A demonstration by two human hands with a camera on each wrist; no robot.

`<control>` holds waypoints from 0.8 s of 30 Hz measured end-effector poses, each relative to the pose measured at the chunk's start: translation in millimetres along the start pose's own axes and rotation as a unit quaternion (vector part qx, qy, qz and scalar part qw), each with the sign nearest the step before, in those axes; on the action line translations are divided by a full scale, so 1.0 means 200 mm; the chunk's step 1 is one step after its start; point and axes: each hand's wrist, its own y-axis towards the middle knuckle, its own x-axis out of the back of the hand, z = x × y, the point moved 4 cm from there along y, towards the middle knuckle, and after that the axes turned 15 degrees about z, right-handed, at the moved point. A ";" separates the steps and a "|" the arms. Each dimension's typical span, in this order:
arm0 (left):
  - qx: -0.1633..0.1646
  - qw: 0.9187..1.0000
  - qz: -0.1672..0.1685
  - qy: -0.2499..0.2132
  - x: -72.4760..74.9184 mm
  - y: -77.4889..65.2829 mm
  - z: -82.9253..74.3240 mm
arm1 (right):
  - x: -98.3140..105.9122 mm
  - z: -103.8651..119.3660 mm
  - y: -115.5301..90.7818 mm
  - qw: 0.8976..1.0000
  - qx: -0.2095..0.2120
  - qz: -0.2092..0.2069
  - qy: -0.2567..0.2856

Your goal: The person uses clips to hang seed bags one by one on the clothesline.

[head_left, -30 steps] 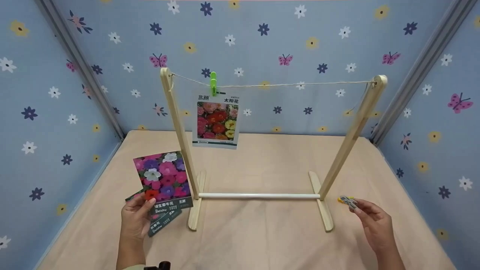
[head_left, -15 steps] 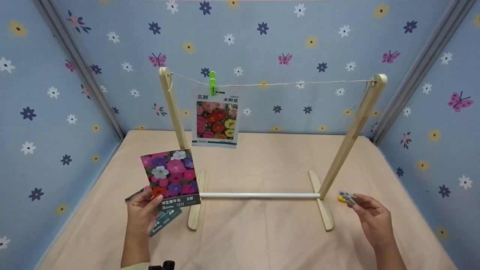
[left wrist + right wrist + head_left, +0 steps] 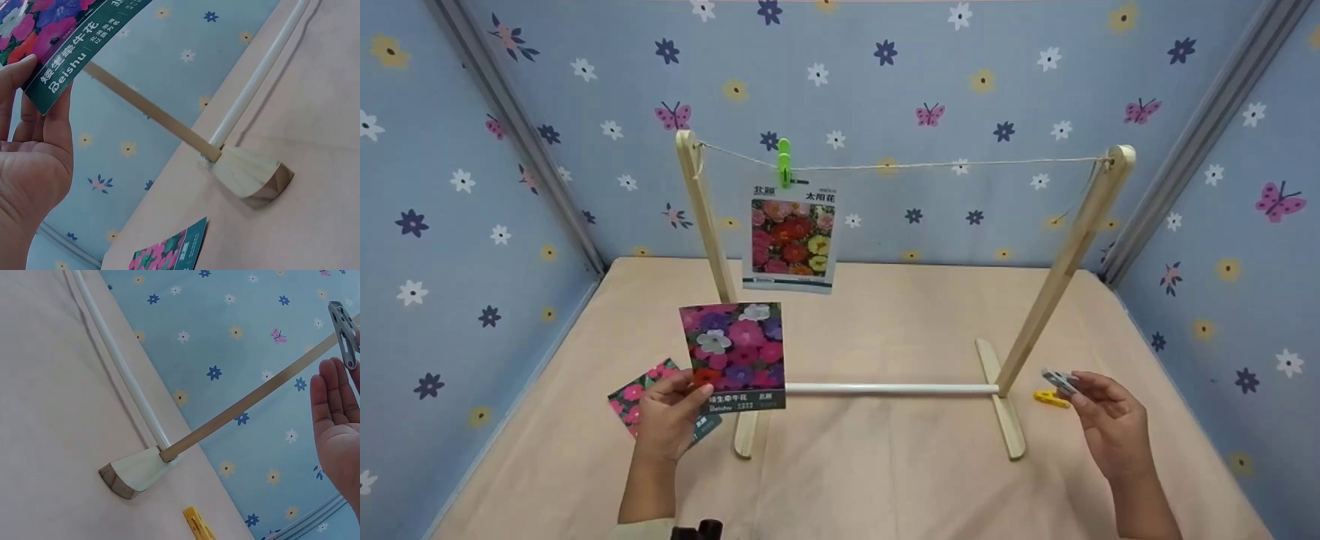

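My left hand (image 3: 669,416) pinches the lower left corner of a seed packet (image 3: 739,349) printed with pink, purple and white flowers. The packet stands upright in front of the rack's left post. Between the thumb and fingers of my right hand (image 3: 1114,424) is a grey clothespin (image 3: 344,334), held beyond the right post. Below it on the cloth lies a yellow clothespin (image 3: 1051,399). Another packet with pink flowers (image 3: 637,394) lies on the cloth, partly behind my left hand. From the string (image 3: 930,166) hangs a white-edged packet (image 3: 791,236), clipped by a green clothespin (image 3: 784,161).
The wooden rack has a left post (image 3: 706,217), a right post (image 3: 1061,277) and a white bottom bar (image 3: 885,388). It stands on a peach cloth (image 3: 885,465). Blue flowered panels (image 3: 930,67) enclose the back and sides.
My left hand has moved right with the packet, now more upright and overlapping the left post, uncovering more of the packet on the cloth. My right hand has lifted the grey clothespin slightly away from the yellow one.
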 end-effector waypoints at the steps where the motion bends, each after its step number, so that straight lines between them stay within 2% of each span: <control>1: 0.005 1.000 0.000 0.010 -0.01 0.00 0.00 | -0.01 0.00 0.01 1.000 0.001 0.002 -0.001; 4: 0.018 0.999 -0.001 0.034 -0.04 0.02 0.01 | -0.02 0.01 0.02 1.000 0.003 0.007 0.003; 7: 0.022 0.999 0.007 0.038 -0.07 0.03 0.01 | -0.03 0.02 0.03 1.000 0.004 0.009 0.006; 13: 0.010 0.999 0.028 0.039 -0.13 0.06 0.02 | -0.05 0.04 0.06 1.000 0.010 0.023 -0.006; 24: 0.016 0.997 0.049 0.054 -0.22 0.11 0.06 | -0.10 0.09 0.11 0.996 0.046 0.078 0.004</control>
